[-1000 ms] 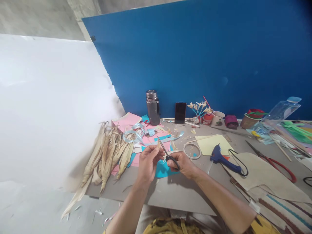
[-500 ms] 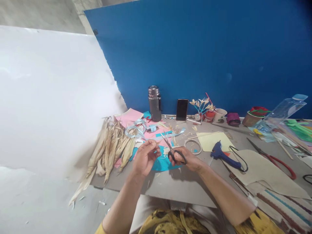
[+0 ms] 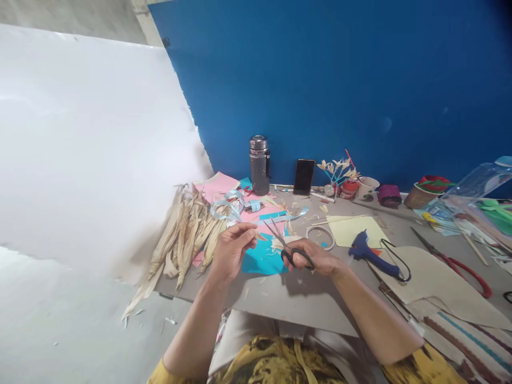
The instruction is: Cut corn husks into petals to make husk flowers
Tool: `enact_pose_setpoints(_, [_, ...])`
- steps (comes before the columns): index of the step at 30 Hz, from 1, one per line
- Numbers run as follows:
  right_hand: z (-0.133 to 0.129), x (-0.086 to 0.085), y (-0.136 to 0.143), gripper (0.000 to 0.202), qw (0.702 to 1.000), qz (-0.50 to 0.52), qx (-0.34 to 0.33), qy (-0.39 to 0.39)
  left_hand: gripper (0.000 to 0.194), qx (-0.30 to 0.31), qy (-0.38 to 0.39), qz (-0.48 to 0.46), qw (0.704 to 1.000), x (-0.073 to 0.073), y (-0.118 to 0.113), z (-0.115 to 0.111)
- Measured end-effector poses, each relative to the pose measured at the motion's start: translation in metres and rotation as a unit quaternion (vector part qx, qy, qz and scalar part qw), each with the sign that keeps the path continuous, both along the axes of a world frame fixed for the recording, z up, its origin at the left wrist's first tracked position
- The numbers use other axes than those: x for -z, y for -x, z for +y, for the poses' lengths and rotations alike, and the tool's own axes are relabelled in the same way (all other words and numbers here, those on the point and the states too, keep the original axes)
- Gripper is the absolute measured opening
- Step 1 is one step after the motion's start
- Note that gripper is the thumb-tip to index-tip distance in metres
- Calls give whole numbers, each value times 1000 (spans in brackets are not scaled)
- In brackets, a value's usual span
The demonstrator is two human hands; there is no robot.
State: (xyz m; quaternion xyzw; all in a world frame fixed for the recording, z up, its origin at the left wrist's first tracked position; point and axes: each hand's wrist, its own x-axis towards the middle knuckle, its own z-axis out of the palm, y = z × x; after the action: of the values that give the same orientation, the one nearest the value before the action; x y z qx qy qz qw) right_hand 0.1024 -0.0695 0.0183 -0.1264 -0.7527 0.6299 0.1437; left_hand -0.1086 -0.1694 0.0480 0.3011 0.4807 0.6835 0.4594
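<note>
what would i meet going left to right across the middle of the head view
Dried husks, left hand, right hand holding black-handled scissors, blue glue gun, red-handled scissors.

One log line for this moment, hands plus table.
left hand: pinching small pale piece | right hand: holding scissors, blades parted | table: blue sheet, glue gun

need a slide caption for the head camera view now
The right hand holds open, black-handled metal scissors while the left hand pinches a small tan piece above bright blue paper.
</note>
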Motion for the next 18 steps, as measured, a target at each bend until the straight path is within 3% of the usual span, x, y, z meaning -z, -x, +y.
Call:
enact_pose_setpoints(7, [-3, 12, 6, 65, 995, 19, 79, 66, 32, 7, 1, -45, 999, 5, -6, 2])
enact_pose_setpoints(11, [-6, 18, 16, 48, 969, 69, 187, 148, 36, 23, 33, -96, 995, 18, -15, 7])
enact_pose_setpoints(14, [-8, 18, 21, 43, 946, 90, 246, 192, 35, 34, 46, -82, 995, 24, -21, 8])
enact_pose_setpoints(18, [-11, 13, 23, 39, 943, 75, 263, 189, 33, 31, 49, -17, 998, 25, -26, 11])
